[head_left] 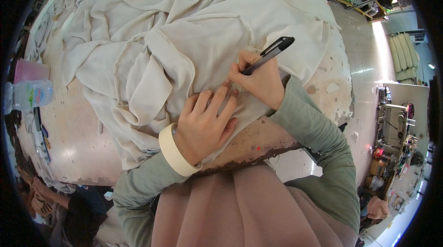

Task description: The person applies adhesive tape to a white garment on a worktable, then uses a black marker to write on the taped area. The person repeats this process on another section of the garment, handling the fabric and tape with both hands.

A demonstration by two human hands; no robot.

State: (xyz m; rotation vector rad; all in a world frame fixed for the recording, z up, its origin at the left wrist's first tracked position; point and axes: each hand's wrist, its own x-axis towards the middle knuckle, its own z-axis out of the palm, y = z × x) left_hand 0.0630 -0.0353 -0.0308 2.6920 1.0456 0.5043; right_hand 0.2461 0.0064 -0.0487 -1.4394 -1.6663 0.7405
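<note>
A large off-white cloth (217, 41) lies in loose folds across the table. My left hand (203, 120) rests flat on its near part, fingers spread and pointing away from me. Around my left wrist sits a roll of cream tape (173, 152). My right hand (258, 77) grips a black pen (270, 54) just beyond the left fingertips, its lower edge against the cloth. The pen slants, its clip end up and to the right; its tip is hidden behind my fingers.
The worn tabletop (78, 141) has a chipped near edge. At the far left stand a pink cup (31, 71) and a clear plastic bottle (34, 95), with cutting tools (44, 136) nearer me. Another person (60, 205) is at lower left. Cluttered shelves (394, 154) stand on the right.
</note>
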